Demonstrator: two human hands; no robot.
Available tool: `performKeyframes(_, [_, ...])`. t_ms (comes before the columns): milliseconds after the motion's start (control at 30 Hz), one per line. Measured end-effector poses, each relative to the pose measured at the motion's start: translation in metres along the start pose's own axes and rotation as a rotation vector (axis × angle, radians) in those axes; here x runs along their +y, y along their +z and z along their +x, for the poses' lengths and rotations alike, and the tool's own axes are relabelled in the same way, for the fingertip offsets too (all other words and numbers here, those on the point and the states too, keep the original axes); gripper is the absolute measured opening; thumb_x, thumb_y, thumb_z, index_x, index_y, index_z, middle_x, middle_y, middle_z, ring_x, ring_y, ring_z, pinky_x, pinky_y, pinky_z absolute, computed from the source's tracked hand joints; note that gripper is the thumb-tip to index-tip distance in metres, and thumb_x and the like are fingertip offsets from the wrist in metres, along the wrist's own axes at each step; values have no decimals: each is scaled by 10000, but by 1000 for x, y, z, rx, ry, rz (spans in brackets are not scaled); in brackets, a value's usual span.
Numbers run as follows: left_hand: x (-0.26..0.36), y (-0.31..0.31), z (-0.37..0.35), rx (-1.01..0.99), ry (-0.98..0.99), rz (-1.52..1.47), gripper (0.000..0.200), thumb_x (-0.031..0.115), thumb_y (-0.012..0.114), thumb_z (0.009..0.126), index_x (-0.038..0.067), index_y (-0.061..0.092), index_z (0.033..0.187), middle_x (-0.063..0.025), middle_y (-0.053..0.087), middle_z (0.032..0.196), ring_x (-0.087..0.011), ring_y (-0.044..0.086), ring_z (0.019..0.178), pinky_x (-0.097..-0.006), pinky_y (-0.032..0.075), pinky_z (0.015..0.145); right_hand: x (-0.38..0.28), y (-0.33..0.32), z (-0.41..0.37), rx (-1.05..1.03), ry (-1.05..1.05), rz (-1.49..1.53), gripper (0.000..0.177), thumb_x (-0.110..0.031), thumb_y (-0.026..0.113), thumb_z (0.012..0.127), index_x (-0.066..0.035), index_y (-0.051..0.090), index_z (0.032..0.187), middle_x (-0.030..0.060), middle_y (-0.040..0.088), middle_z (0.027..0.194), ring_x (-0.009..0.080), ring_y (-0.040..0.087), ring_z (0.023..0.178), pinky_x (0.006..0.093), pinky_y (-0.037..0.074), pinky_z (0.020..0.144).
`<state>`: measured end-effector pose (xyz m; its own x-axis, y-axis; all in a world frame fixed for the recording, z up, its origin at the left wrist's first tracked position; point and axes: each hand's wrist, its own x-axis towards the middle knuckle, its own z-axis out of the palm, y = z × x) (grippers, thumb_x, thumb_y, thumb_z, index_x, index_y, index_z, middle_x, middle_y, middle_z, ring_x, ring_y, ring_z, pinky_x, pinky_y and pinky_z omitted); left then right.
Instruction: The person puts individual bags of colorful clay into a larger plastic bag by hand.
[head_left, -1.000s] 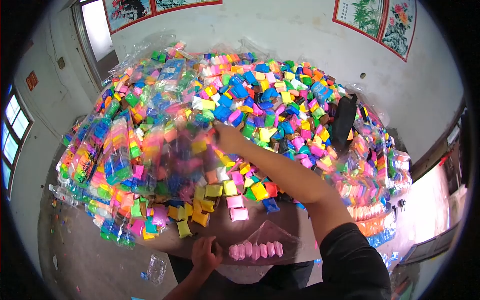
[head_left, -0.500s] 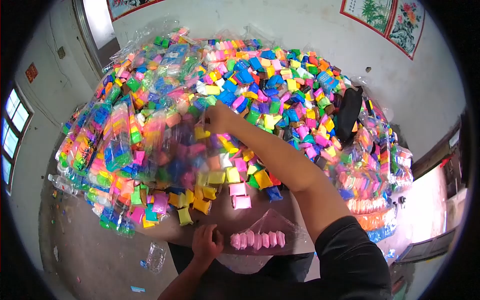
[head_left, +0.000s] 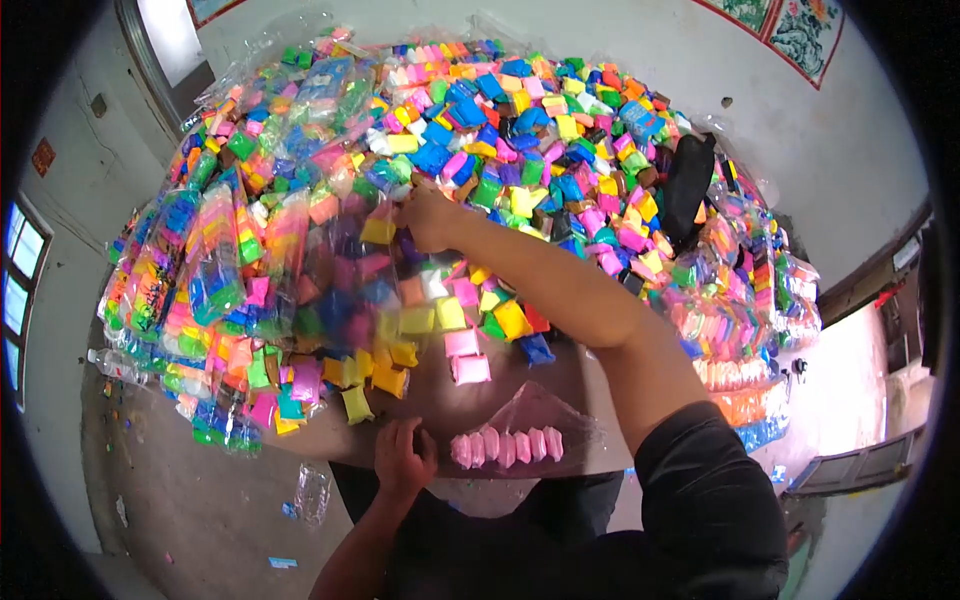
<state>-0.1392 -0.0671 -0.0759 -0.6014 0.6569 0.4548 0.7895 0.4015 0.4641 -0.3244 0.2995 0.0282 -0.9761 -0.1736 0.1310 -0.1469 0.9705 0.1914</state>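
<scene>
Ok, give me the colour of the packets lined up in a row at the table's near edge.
Packets: pink, best seen in the head view.

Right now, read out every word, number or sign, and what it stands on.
No text is legible.
Blue packet, upper right: marks too small to read.
Red wall square, far left: too blurred to read.
Clear bag, left: dark marks, too blurred to tell whether lettering.
Wall picture, top right: no lettering legible.

two hands (head_left: 405, 455) (head_left: 430, 218); about seven packets (head_left: 507, 449) in pink row; heap (head_left: 512, 319) uncountable
</scene>
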Motion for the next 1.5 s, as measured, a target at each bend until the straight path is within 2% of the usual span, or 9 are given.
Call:
performKeyframes(100, [-1, 2, 1, 28, -16, -1, 264, 76, 711, 846, 44, 647, 1100, -156, 643, 951, -376, 651, 905, -467, 539, 799, -3, 1, -30, 420, -237, 334, 97, -165, 678, 749, -69, 693, 749, 183, 704, 794, 391, 667, 727, 516, 528, 777])
performKeyframes(167, [-3, 5, 0, 51, 13, 24, 266, 81, 720, 843, 60, 653, 1099, -148, 653, 958, -373, 653, 914, -474, 538, 815, -27, 0, -61, 255, -115, 466, 121, -164, 657, 809, -58, 702, 773, 209, 687, 749, 417, 666, 719, 531, 526, 692])
performKeyframes(300, [-1, 2, 1, 62, 15, 12, 265, 85, 728, 840, 71, 656, 1094, -141, 662, 968, -372, 654, 921, -475, 537, 831, -45, 0, -109, -400, -109, 468, 211, -230, 658, 913, -25, 706, 900, 231, 717, 872, 448, 700, 828, 571, 549, 729])
performKeyframes(667, [5, -2, 20, -35, -39, -210, 196, 56, 677, 885, 44, 651, 1079, -175, 654, 931, -404, 651, 909, -487, 527, 803, -74, 11, -161, -297, 16, 487, 422, -373, 809, 838, -45, 685, 1073, 199, 719, 910, 408, 707, 864, 532, 551, 754])
performKeyframes(900, [8, 27, 204, 63, 55, -396, 261, 40, 515, 984, 9, 656, 1202, -270, 670, 1184, -476, 626, 1141, -526, 510, 975, -89, 31, -176, -235, -123, 693, 491, -406, 844, 813, -55, 719, 1132, 187, 734, 1034, 389, 708, 1021, 498, 557, 867])
performKeyframes(1000, [-51, 61, 277, 152, 244, -113, 345, 30, 546, 933, 9, 667, 1255, -263, 637, 1317, -458, 554, 1296, -520, 459, 1084, -85, 12, -164, -547, -90, 677, 559, -377, 855, 804, -62, 674, 1228, 187, 730, 1100, 384, 703, 1068, 484, 553, 895])
performKeyframes(1100, [-61, 17, 314, 38, 129, 369, 345, 91, 619, 892, 10, 682, 1221, -209, 657, 1284, -413, 559, 1280, -520, 453, 1062, -89, 30, -174, -413, -85, 705, 556, -355, 854, 803, -67, 669, 1240, 182, 731, 1098, 382, 705, 1063, 483, 556, 883])
performKeyframes(1433, [-101, 33, 367, 42, 58, 332, 262, 294, 691, 926, 47, 741, 997, -161, 700, 1025, -395, 663, 994, -541, 531, 838, -85, 19, -176, -341, -153, 582, 502, -289, 845, 763, -52, 684, 1175, 185, 728, 1097, 389, 699, 1078, 493, 557, 882])
performKeyframes(1500, [-97, 36, 372, 70, 96, 502, 331, 379, 713, 923, 57, 754, 992, -150, 701, 1018, -379, 668, 1011, -527, 532, 843, -69, 18, -169, -491, 140, 557, 401, -277, 833, 730, -47, 722, 1039, 191, 751, 1021, 402, 725, 1016, 528, 573, 870])
